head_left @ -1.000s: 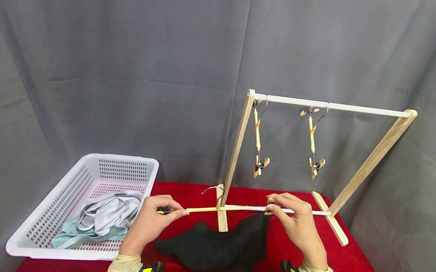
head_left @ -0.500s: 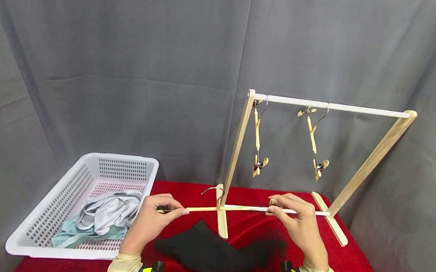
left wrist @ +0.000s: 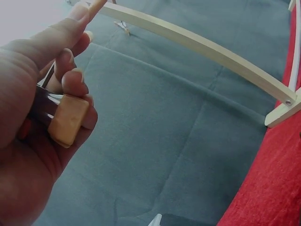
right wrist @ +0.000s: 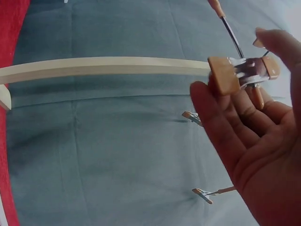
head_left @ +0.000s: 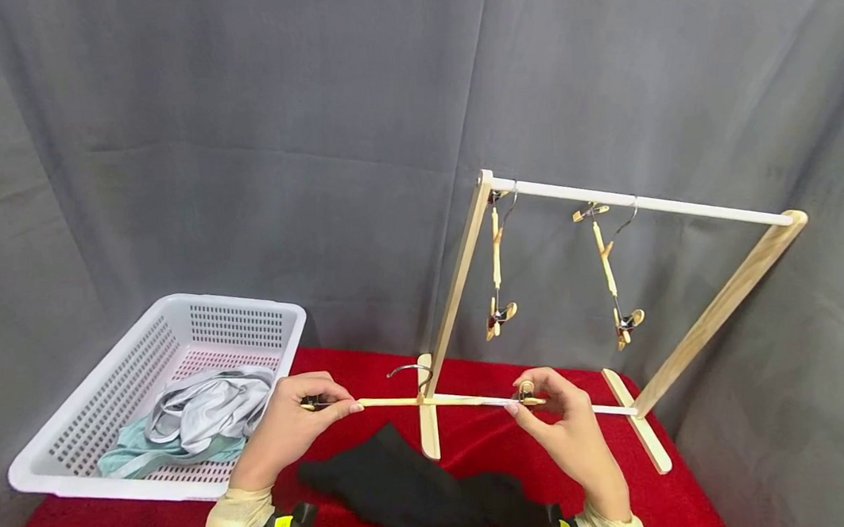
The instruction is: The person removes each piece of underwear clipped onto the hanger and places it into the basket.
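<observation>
A clip hanger (head_left: 393,402) with a pale wooden bar and a metal hook is held level between both hands. My left hand (head_left: 287,430) pinches its left end, and a wooden clip (left wrist: 69,120) lies within the curled fingers in the left wrist view. At the other end my right hand (head_left: 570,435) holds the hanger with thumb and fingers about the right clip (right wrist: 224,75). No cloth shows in that clip. Below, a black cloth garment (head_left: 405,495) lies crumpled between the forearms, apart from the right hand.
A white perforated basket (head_left: 28,467) at left contains a grey garment (head_left: 211,406) and a teal one (head_left: 141,453). Behind the right hand stands a wooden rack (head_left: 459,285); two clip hangers (head_left: 496,252) hang from its white rail. Red cloth (head_left: 370,370) covers the table.
The black garment's upper right corner has come away from the right clip and dropped to the table. My right fingers have shifted on the clip, turning it; the left hand keeps its hold.
</observation>
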Motion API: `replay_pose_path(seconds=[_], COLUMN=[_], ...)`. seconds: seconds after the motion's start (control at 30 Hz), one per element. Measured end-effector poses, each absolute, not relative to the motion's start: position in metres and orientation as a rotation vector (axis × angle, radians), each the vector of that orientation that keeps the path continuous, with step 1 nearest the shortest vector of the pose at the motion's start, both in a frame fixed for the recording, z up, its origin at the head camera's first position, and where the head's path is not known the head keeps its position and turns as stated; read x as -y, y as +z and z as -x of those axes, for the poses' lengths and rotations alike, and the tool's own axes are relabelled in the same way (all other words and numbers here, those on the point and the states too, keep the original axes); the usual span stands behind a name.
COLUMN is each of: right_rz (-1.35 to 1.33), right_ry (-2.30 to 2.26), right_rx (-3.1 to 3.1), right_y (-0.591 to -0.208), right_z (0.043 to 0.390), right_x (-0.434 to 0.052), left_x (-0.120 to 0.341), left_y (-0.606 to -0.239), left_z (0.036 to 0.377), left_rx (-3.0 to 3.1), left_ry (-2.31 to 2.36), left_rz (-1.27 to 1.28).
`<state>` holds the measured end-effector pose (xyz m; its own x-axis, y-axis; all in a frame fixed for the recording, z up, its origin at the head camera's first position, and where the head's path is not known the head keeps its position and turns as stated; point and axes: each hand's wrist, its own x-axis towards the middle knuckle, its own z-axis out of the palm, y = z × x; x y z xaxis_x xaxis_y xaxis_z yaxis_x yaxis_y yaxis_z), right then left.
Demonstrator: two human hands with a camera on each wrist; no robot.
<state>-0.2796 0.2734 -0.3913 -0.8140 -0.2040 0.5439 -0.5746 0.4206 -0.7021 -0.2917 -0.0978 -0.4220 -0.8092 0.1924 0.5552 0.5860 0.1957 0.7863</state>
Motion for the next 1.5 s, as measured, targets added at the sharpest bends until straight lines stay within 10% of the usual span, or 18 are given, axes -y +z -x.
replay_pose_path(seconds=[1.1,1.5], right_rz=[-0.766,-0.763], right_ry=[1.336,1.406], right_rx=[2.221,2.152], right_y=[-0.389,-0.387], right_z=[0.280,0.276], right_x=[-0.289,-0.293], left_x=[0.083,0.026], left_y=[-0.429,-0.451], left_z=[0.302,0.292], left_rx=[2.418,2.815], left_ry=[-1.527,-1.212], left_rz=[0.385,0.866])
